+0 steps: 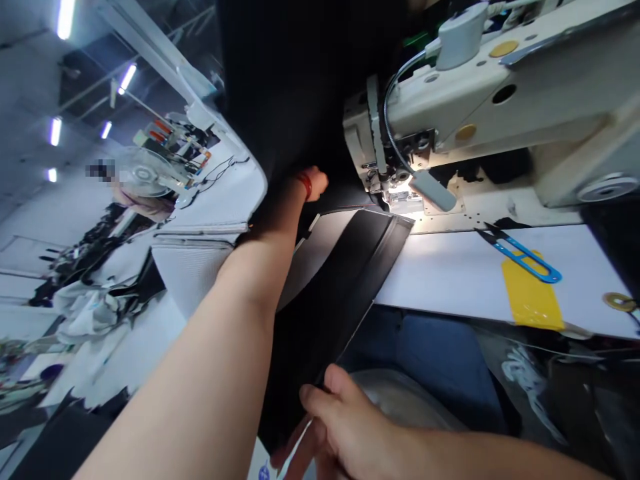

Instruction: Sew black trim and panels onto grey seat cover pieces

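Observation:
A long black fabric panel (320, 300) with a pale underside slants from the sewing machine's needle area down towards me. My left arm reaches across it, and my left hand (316, 184), with a red band at the wrist, is closed on dark fabric left of the machine head. Its fingertips are partly hidden. Low in the view, my right hand (345, 423) pinches the panel's near edge between thumb and fingers. The sewing machine (480, 107) stands at the right, its lamp lighting the needle area.
Blue thread snips (525, 257) lie over a yellow piece (533, 297) on the white table (440, 267). A large black sheet (295, 73) rises behind my left hand. A fan (145, 172), another person (137, 203) and piled pale fabric (100, 310) are at the left.

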A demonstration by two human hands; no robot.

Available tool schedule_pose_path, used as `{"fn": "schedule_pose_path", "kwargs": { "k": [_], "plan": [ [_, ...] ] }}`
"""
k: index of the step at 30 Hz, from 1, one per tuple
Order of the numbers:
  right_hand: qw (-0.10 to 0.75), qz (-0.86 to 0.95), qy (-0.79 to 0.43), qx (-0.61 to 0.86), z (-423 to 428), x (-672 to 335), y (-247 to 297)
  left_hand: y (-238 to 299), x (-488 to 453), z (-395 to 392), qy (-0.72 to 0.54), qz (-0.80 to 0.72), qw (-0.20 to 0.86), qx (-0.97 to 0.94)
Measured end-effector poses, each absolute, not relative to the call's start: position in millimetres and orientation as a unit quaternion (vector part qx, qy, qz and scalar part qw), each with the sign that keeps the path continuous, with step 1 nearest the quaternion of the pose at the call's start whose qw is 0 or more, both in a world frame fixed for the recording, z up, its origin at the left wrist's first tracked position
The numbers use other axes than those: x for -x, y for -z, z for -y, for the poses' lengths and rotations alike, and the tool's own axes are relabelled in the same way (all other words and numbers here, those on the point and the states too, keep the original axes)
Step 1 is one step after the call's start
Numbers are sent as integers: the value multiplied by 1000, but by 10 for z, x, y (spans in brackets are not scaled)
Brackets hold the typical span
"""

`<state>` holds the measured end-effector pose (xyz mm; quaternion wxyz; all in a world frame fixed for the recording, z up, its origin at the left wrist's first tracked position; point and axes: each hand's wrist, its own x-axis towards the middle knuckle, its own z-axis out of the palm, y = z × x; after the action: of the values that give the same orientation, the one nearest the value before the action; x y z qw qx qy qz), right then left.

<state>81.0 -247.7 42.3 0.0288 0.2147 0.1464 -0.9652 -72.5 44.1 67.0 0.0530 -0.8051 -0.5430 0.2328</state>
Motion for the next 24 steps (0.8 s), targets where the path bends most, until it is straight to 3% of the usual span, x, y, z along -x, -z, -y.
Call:
{"fn": "schedule_pose_path", "kwargs": {
  "k": [6, 9, 15, 24],
  "plan": [
    [41, -159, 969, -183, 2372, -715, -269, -168, 263, -61, -230, 427, 50, 873],
    [43, -177, 970, -164, 2237, -756, -231, 50, 302, 50, -217, 464, 28, 858],
    [-126, -234, 904, -336, 1799, -820, -141, 130, 402, 133, -234, 556, 16, 798],
    [-63, -244, 897, -362, 1571, -483, 69, -190, 487, 62, -280, 496, 61, 820]
  ]
}}
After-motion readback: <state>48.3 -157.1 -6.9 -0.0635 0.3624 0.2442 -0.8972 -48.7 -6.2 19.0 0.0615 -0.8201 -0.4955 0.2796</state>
